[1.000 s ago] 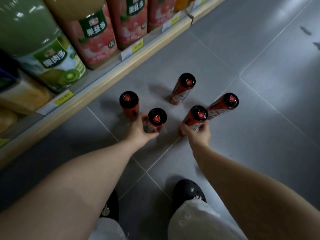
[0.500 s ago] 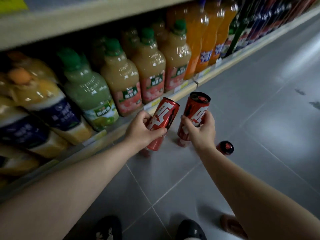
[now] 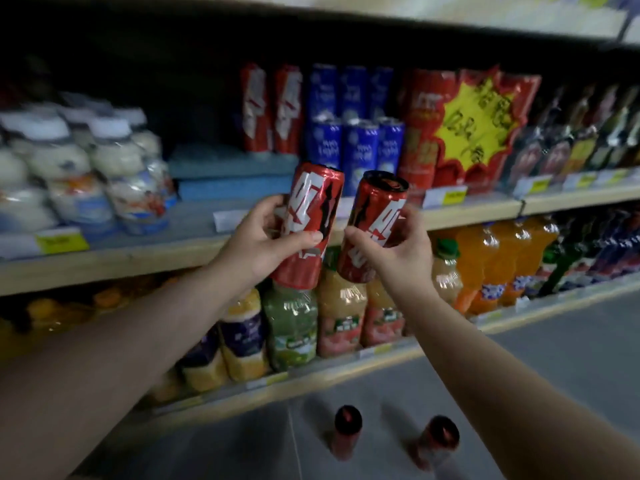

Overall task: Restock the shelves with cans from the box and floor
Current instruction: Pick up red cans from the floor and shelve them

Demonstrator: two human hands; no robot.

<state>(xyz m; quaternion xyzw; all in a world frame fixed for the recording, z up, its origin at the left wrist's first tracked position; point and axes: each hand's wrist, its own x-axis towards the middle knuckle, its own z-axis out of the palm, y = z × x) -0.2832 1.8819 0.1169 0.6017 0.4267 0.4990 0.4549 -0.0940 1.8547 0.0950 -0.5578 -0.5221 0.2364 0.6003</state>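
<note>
Left hand grips the left can, tall, red, white-lettered and tilted; right hand grips the matching right can, dark top showing. Both are held before the middle shelf. Two blurred floor cans, apparently alike, stand below.

Red cans bear white-and-black graphics — blue cans, yellow starburst sign.

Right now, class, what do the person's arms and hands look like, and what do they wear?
The left forearm and right forearm are bare, no sleeves in view. The left hand and right hand have no gloves; no watch, bracelet or ring shows.
</note>
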